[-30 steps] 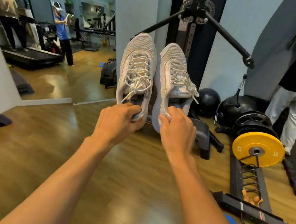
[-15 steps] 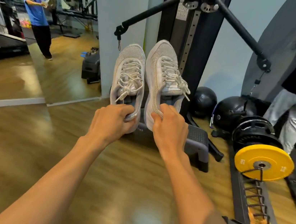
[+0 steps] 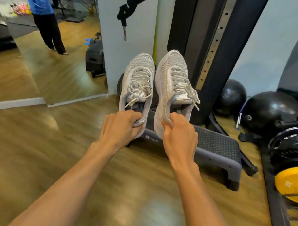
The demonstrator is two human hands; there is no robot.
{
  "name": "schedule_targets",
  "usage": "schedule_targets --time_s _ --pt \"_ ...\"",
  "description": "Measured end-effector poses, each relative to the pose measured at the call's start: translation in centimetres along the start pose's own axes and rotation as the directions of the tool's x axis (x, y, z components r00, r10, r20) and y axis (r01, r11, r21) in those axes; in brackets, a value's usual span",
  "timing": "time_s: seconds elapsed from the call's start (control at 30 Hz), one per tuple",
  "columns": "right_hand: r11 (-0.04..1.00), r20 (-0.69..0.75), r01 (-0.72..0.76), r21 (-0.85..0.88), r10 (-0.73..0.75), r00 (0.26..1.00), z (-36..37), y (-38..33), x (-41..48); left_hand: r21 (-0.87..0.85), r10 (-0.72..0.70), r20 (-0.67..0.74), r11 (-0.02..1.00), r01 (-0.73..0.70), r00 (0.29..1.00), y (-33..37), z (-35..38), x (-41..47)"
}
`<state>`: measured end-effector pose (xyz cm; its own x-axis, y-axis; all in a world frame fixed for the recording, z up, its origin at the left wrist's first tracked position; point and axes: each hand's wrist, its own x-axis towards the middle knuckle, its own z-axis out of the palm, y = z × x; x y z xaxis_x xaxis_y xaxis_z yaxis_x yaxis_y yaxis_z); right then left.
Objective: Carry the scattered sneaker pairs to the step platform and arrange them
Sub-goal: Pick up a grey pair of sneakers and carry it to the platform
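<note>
Two bare forearms stretched out over the wood floor (image 3: 25, 153); left hand (image 3: 121, 126) clamped on the heel of the left sneaker (image 3: 138, 85), fingers hooked into the heel opening; right hand (image 3: 179, 134) pinching the heel edge of the right sneaker (image 3: 174, 86), closed tight on it; both sneakers held off the ground, toes pointing away and up, laces loose, side by side with a narrow gap between them.

Just beyond and below, the step platform (image 3: 215, 146), dark and dotted on top, sitting on the floor at the foot of the cable machine (image 3: 217, 46); much nearer and larger in view than half a second back, and far more so than a second back, when only a corner showed behind the shoes; sneakers now hanging over its left end; carrying leg judged nearly done, setting down and lining up as a pair likely next; no other pair visible on the platform.

Further off, black balls (image 3: 270, 109) and a yellow weight plate (image 3: 295, 187) to the right; a mirror (image 3: 46, 65) to the left, reflecting a person in a blue shirt.
</note>
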<state>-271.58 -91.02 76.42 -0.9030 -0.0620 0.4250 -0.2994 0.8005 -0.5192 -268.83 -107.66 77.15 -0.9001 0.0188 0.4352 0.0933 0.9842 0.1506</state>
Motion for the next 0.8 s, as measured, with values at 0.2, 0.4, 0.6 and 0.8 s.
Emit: schedule_targets --time_s 0.2,0.4,0.6,0.8 --pt "0.999 0.074 -0.030 -0.033 0.032 0.997 9.2 2.5 10.1 -0.016 -0.035 0.109 0.999 0.037 0.993 -5.6 8.9 9.8" --pt "0.993 0.172 -0.099 -0.071 0.110 0.979 18.1 5.7 18.6 -0.085 -0.029 0.204 0.995 0.048 0.979 -11.2 19.0 18.4" --pt "0.961 0.268 -0.218 -0.171 0.258 0.928 28.6 9.9 24.9 -0.135 0.016 0.298 0.990 0.026 0.954 -16.8 31.2 25.3" --pt "0.921 0.364 -0.278 -0.273 0.366 0.856 40.5 16.1 29.4 -0.156 0.026 0.417 0.987 0.043 0.909 -20.6 45.0 29.7"
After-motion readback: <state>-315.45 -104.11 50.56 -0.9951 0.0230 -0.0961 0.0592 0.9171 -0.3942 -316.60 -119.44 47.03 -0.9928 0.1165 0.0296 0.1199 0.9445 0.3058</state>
